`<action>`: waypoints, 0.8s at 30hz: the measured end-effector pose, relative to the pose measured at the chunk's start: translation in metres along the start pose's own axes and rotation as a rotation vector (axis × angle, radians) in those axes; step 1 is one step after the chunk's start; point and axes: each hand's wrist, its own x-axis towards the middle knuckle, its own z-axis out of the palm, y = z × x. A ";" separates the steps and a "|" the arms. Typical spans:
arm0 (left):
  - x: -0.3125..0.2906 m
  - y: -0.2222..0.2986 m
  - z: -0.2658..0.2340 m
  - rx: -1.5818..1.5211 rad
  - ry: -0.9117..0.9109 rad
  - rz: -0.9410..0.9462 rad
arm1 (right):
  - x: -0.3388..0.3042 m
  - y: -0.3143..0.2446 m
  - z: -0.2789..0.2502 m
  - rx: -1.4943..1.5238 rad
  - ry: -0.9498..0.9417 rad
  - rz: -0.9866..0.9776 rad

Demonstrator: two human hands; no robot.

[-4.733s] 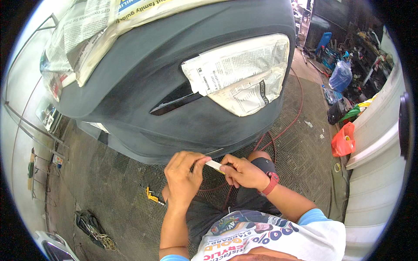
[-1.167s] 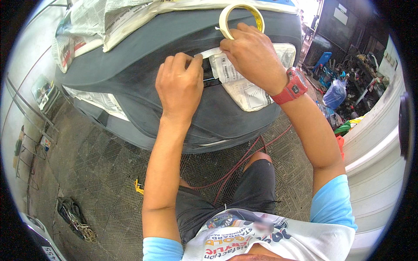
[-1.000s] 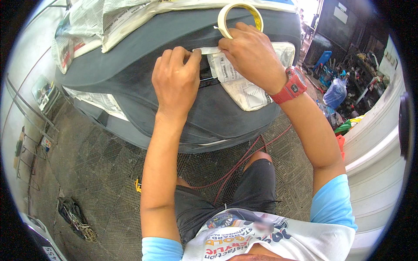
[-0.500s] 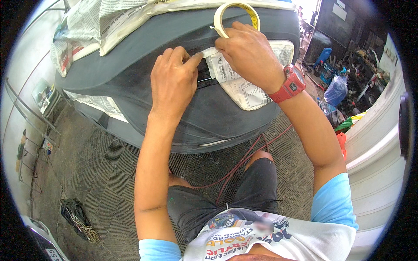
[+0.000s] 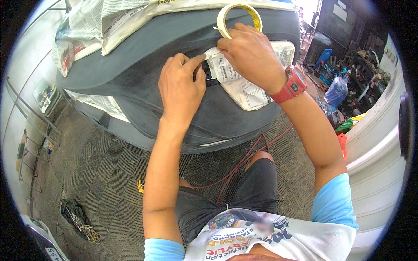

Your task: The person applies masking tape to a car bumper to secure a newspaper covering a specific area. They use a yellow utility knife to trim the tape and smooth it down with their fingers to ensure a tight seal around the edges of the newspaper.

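My right hand (image 5: pixel 252 54), with a red watch on its wrist, holds a roll of masking tape (image 5: pixel 221 21) that stands above its knuckles. Its fingertips meet the upper left edge of the newspaper masking (image 5: pixel 221 69) over a lamp area on a dark grey car body (image 5: pixel 143 78). My left hand (image 5: pixel 182 85) is just left of that edge. Its index finger reaches out and touches a pale tape strip (image 5: pixel 211 53) there, while the thumb stays apart, lower down. The right hand's fingertips are partly hidden behind the hand.
Newspaper (image 5: pixel 93 28) covers the upper part of the car, and another masked patch (image 5: pixel 98 103) lies at its left. A red hose (image 5: pixel 235 167) runs over the patterned floor. Tools and a clear plastic bag (image 5: pixel 336 90) crowd the right side. A dark bag (image 5: pixel 76 217) lies lower left.
My left hand has shifted right and slightly down, its index finger now against the tape at the newspaper's edge. My right hand and the roll have moved slightly right.
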 end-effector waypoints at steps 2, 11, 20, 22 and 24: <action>-0.003 0.008 0.003 -0.014 0.013 -0.082 | -0.001 0.001 0.001 0.018 -0.002 0.015; -0.014 0.017 0.019 -0.016 0.118 -0.232 | -0.001 0.001 0.001 0.039 -0.012 0.026; -0.019 0.015 0.018 0.131 0.232 -0.069 | -0.003 0.002 0.004 0.062 0.020 0.026; -0.019 0.011 0.020 0.130 0.232 -0.046 | -0.002 0.001 0.004 0.078 0.024 0.030; -0.019 0.009 0.023 0.144 0.227 -0.029 | -0.003 0.002 0.004 0.088 0.030 0.031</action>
